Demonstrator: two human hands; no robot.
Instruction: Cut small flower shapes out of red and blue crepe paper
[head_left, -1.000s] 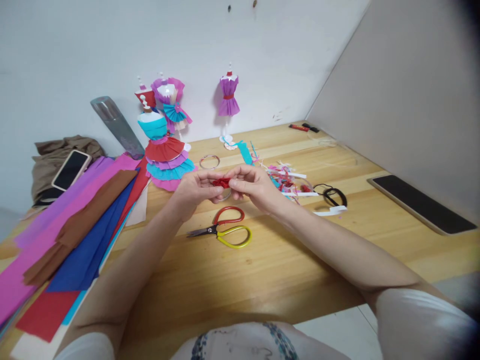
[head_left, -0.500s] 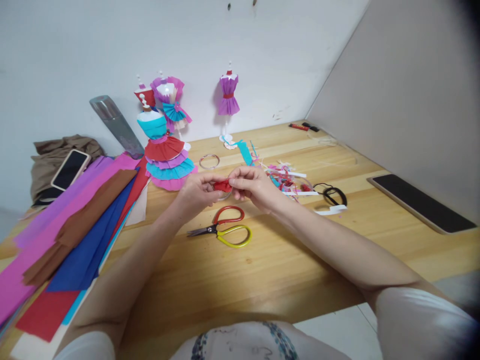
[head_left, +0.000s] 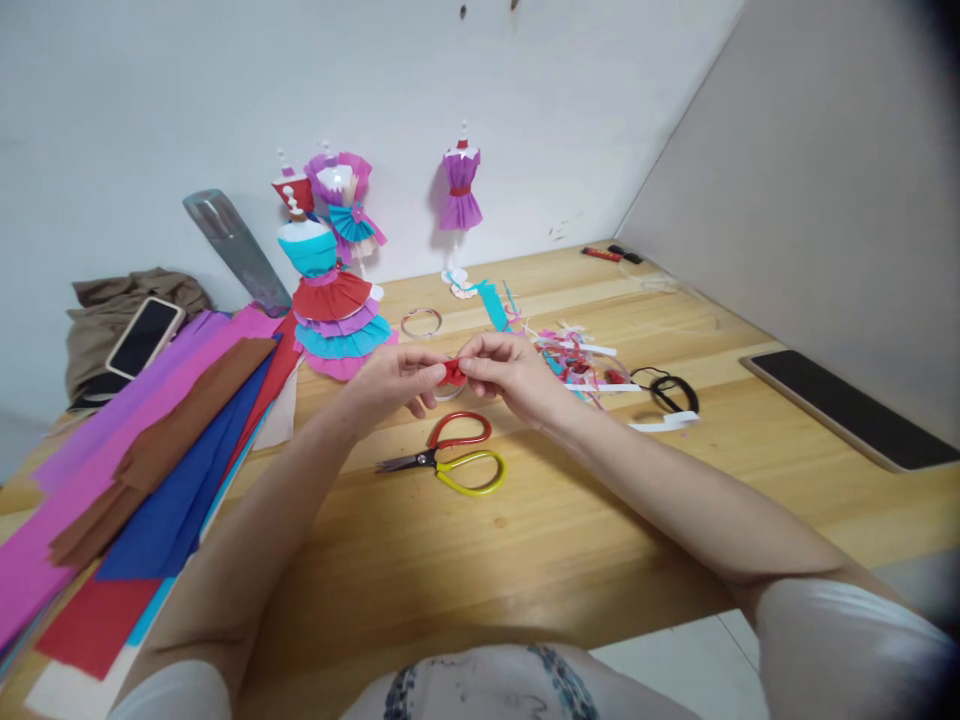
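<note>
With the right hand (head_left: 511,374) closely pinching the red paper (head_left: 455,373) and the left hand (head_left: 399,380) pinching its left edge, apply light pressure.

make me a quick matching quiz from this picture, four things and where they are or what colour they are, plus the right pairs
1. scissors
2. red piece
3. blue paper
4. purple dress

A. alongside the brown paper
B. partly red, partly yellow
C. has a red belt
D. between the left hand and the right hand

Pairs: 1-B, 2-D, 3-A, 4-C
</note>
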